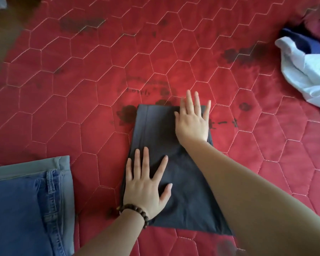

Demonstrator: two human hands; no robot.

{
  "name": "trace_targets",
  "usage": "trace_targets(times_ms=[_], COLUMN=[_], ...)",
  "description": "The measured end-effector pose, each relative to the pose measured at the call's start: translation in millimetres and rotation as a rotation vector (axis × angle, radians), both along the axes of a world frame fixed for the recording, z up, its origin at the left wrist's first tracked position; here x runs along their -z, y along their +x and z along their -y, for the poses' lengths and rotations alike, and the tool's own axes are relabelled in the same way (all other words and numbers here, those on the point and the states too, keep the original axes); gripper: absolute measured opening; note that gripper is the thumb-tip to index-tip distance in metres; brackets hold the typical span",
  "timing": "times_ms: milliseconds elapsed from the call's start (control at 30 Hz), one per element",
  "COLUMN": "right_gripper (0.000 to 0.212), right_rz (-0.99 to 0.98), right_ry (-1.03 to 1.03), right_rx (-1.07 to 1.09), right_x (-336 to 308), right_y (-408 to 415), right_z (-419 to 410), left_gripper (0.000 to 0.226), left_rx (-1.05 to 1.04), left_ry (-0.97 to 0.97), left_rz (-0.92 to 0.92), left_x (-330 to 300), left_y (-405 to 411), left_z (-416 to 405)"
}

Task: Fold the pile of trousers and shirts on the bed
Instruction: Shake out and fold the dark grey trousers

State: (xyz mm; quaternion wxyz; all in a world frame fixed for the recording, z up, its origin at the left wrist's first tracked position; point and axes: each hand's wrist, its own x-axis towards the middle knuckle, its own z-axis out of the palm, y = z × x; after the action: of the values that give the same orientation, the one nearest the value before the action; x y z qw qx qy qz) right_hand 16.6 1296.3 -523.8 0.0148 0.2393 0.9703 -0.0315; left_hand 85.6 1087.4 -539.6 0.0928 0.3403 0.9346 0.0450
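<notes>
A folded pair of dark grey trousers point(161, 145) is lying at the middle of the bed, on the red quilted cover point(174, 52) stitched in pale hexagons and printed with dark flower marks. The left hand point(146, 189) is resting flat on the near left part of the trousers, toward 7 o'clock, its fingers straight and spread wide, with a brown beaded bracelet point(135, 212) sitting at the wrist. The right hand point(192, 122) is lying flat on the far right corner of the same trousers, toward 1 o'clock, fingers straight and slightly fanned, the fingertips reaching just past the far edge of the cloth; the bare forearm is crossing the near right part of the fabric. Neither hand is pinching anything. At 8 o'clock, well apart from the dark trousers, blue jeans point(17, 209) are lying folded on top of a grey-green garment point(26, 166). At 2 o'clock, near the edge of the view, a loose white shirt point(307, 74) is lying crumpled with a navy garment point(301, 40) just behind it.
</notes>
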Motion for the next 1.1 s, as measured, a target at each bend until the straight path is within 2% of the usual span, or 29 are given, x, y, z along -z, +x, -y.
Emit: trace_targets(times_ms=[33, 100, 167, 200, 267, 367, 433, 500, 567, 733, 833, 900, 967, 1033, 1100], right_gripper=[0.054, 0.053, 0.057, 0.059, 0.063, 0.060, 0.060, 0.061, 0.062, 0.058, 0.056, 0.056, 0.060, 0.061, 0.066], right_rz=[-0.077, -0.123, 0.005, 0.079, 0.167, 0.169, 0.037, -0.024, 0.044, 0.085, 0.077, 0.127, 0.187, 0.120, -0.005], right_ry=[-0.007, -0.087, -0.132, -0.118, -0.100, -0.085, -0.098, -0.093, -0.099, -0.119, -0.143, -0.168, -0.167, -0.243, -0.330], right_rx=[-0.019, -0.232, -0.366, -0.308, -0.008, 0.335, 0.259, -0.010, -0.198, -0.107, 0.121, 0.256, 0.259, 0.217, 0.238], right_x=[-5, -6, 1, 4, 11, 3, -5, -5, 4, 14, 11, 8, -1, -14, -25], right_y=[17, 66, 129, 156, 191, 206, 192, 186, 198, 217, 226, 236, 235, 219, 201], right_z=[6, 37, 63, 58, 27, -4, 21, 60, 81, 70, 65, 57, 51, 51, 51], left_gripper=[0.075, 0.072, 0.071, 0.073, 0.076, 0.074, 0.073, 0.072, 0.071, 0.070, 0.070, 0.066, 0.064, 0.064, 0.062], left_rx=[0.005, 0.014, 0.017, 0.018, 0.013, 0.016, 0.012, 0.011, 0.007, 0.008, 0.009, 0.005, -0.085, -0.286, -0.420], left_ry=[-0.002, 0.007, 0.029, 0.035, 0.046, 0.039, 0.033, 0.035, 0.039, 0.010, -0.006, 0.065, 0.235, 0.409, 0.486], left_rz=[-0.005, -0.023, -0.030, -0.031, -0.042, -0.062, -0.071, -0.080, -0.091, -0.083, -0.003, 0.066, 0.167, 0.164, 0.151], left_x=[1, 2, 3, 3, 3, 3, 2, 3, 4, 4, -4, -8, -15, -20, -23], left_y=[0, 0, 1, 1, 1, 4, 4, 4, 5, 5, 2, -2, -6, -10, -14], left_z=[0, 1, 3, 3, 3, 2, 2, 3, 3, 4, 5, 4, 7, 17, 30])
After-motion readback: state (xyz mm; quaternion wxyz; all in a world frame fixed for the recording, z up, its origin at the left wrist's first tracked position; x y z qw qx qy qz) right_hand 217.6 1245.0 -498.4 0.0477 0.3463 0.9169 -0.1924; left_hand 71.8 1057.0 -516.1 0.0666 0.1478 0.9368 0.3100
